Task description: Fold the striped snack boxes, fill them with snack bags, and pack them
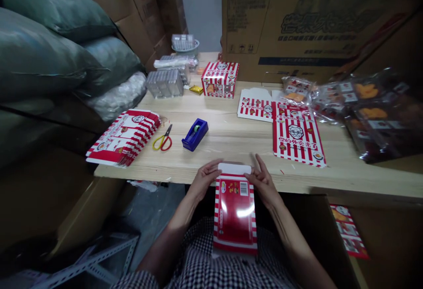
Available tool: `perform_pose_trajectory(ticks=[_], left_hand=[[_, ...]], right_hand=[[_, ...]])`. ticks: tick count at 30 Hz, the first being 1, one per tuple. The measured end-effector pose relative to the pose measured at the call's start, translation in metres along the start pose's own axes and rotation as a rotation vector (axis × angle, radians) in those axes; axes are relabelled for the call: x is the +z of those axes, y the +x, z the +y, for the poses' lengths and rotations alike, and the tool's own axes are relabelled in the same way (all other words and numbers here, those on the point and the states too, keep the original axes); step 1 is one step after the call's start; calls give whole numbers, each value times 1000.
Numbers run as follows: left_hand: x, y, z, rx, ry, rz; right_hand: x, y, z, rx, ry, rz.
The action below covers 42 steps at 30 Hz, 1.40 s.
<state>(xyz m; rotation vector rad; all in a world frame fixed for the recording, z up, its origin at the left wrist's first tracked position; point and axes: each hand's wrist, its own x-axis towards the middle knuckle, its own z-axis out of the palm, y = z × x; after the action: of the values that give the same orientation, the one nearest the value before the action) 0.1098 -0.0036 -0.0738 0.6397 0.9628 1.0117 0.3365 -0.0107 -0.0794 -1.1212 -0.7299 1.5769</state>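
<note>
A red-and-white striped cardboard box (235,214) lies in my lap, below the table's front edge, its barcode side up and a white end flap at the top. My left hand (204,179) pinches the flap's left corner between thumb and fingers. At the opposite corner, my right hand (264,181) grips with the thumb on top, one finger stretched out. Beyond my hands, a blue tape dispenser (195,135) stands on the table, with scissors (162,138) with yellow and red handles lying to its left.
A stack of flat striped cartons (127,137) lies at left, other flat cartons (295,137) at right. An assembled striped box (220,79) stands at the back near clear plastic packs (164,84). Bagged toys (380,113) pile up at right. A large carton (297,24) walls the back.
</note>
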Motion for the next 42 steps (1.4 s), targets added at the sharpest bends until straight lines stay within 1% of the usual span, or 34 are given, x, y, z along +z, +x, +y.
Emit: perform_pose_trajectory(ticks=[2,4,6,7,12,16,19,21,24,27,29,32,34,38,40,42], left_hand=[[2,2,3,-50,-56,-63],[3,3,4,-73,-111,-96],[5,3,4,-75,-152,-110],[6,2,4,-73,-165,-113],[10,-5,7,-60,-135,-137],[5,-8,8,11,-34,-110],[-1,-11,6,61,60,-145],[-3,-11,4,103,167,-160],[-3,-8,0,117,278,-132],[2,-1,-3,77,267,-111],[6,3,-4,62,260,-123],[11,6,-3,106,275,-132],[12,6,-2,133,281,-124],[12,4,-1,164,315,-137],[10,2,1,163,324,-168],[7,0,4,147,323,-212]], right_hand=[[-2,1,-4,102,84,-89],[-3,2,-6,209,110,-174],[-3,2,-5,272,137,-203],[-2,2,-4,277,153,-200],[5,-3,-5,197,157,-223],[8,-6,-3,146,104,-153],[8,-7,2,116,72,-125],[6,-9,2,114,74,-142],[3,-10,-4,126,63,-192],[1,-7,-13,150,-17,-236],[1,-3,-17,146,-66,-255],[5,3,-15,99,-88,-266],[8,5,-10,70,-82,-243],[12,6,-2,23,-81,-178],[10,3,-3,8,-91,-188],[5,-2,-6,14,-108,-233]])
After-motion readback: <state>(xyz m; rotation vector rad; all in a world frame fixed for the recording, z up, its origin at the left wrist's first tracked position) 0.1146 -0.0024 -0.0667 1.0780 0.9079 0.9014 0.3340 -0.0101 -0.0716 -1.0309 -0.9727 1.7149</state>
